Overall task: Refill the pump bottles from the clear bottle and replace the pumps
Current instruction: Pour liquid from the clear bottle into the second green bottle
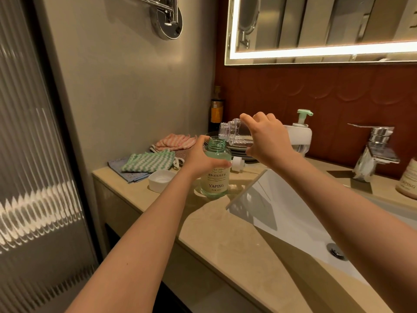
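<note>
Left of the sink (282, 211), my left hand (198, 158) grips the pump bottle (215, 182), my right hand (268, 142) the tilted clear bottle (231, 132). Best to pour slowly, mouths aligned.

Left hand (199, 159) gripping, right hand (269, 141) gripping

Bathroom: sink (282, 213), faucet (372, 152), lit mirror (320, 28)

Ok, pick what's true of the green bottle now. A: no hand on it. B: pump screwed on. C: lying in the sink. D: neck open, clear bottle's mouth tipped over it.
D: the green bottle, gripped by the left hand, stands with no pump, and the right hand tips the clear bottle, mouth over that neck.
</note>
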The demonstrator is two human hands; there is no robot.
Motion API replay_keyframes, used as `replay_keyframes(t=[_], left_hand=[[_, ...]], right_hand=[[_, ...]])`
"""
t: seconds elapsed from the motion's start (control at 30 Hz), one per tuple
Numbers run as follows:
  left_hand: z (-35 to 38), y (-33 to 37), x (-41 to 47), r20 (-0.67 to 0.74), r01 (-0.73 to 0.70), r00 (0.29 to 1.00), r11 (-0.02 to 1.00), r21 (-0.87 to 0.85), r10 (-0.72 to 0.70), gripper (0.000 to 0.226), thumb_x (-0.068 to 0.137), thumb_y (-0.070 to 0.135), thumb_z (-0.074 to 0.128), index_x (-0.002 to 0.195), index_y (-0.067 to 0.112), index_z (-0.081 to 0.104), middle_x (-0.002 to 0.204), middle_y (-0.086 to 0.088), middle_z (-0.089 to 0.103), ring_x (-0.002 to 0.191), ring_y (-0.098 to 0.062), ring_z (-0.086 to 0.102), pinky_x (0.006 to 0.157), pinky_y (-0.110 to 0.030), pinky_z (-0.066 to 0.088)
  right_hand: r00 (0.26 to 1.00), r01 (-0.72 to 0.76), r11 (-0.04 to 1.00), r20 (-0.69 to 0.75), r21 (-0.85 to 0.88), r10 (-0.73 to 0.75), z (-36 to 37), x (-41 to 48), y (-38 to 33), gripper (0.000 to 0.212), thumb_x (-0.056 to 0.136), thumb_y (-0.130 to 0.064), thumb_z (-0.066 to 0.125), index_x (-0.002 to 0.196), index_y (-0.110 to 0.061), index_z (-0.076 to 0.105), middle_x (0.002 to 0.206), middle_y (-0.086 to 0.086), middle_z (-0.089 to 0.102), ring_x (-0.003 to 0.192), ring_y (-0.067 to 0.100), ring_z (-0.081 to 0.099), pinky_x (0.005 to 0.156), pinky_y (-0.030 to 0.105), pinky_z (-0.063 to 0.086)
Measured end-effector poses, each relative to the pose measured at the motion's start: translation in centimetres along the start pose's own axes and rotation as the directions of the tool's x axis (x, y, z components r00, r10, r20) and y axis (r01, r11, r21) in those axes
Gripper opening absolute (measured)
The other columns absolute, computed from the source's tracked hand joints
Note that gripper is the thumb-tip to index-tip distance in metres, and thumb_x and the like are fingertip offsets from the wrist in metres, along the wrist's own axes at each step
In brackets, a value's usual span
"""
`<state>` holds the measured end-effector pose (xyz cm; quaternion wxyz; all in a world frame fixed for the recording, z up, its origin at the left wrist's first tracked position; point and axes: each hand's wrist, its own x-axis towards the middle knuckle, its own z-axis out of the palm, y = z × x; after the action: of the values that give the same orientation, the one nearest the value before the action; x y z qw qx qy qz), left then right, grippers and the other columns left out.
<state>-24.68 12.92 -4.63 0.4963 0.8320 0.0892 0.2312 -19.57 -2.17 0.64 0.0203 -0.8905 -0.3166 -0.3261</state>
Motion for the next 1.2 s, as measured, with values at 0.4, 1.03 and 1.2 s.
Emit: replay_keyframes(t=[0.4,1.03,1.2], left_hand=[[0.02,-0.07,-0.09,0.012,0.003,1.000,1.000,-0.008,-0.003,0.074,0.068,0.027,0.082,0.127,0.022,0.038,0.134,-0.002,0.048,0.104,-0.013,0.043,0.082,-0.032,0.037],[0.08,-0.02,-0.27,0.012,0.000,1.000,1.000,-0.012,0.000,0.073,0.069,0.027,0.081,0.127,0.022,0.038,0.134,-0.001,0.046,0.102,-0.012,0.040,0.081,-0.031,0.035],[0.06,-0.13,-0.18,0.015,0.014,1.000,1.000,-0.024,-0.014,0.072,0.068,0.027,0.082,0.124,0.024,0.038,0.130,-0.001,0.049,0.104,-0.015,0.047,0.081,-0.031,0.037]], right_hand=[[1.000,-0.010,1.000,-0.015,0.008,0.010,0.23,0.12,-0.14,0.068,0.081,-0.003,0.062,0.141,-0.017,0.032,0.125,0.014,0.048,0.111,0.032,0.044,0.100,0.045,0.038],[0.999,0.015,1.000,-0.030,-0.022,-0.016,0.15,0.69,-0.24,0.067,0.083,-0.001,0.059,0.141,-0.018,0.031,0.127,0.014,0.046,0.118,0.033,0.042,0.109,0.052,0.027],[0.999,0.017,0.999,-0.040,-0.027,-0.018,0.23,0.72,-0.22,0.066,0.083,0.000,0.059,0.141,-0.018,0.032,0.126,0.014,0.046,0.117,0.033,0.042,0.108,0.052,0.028]])
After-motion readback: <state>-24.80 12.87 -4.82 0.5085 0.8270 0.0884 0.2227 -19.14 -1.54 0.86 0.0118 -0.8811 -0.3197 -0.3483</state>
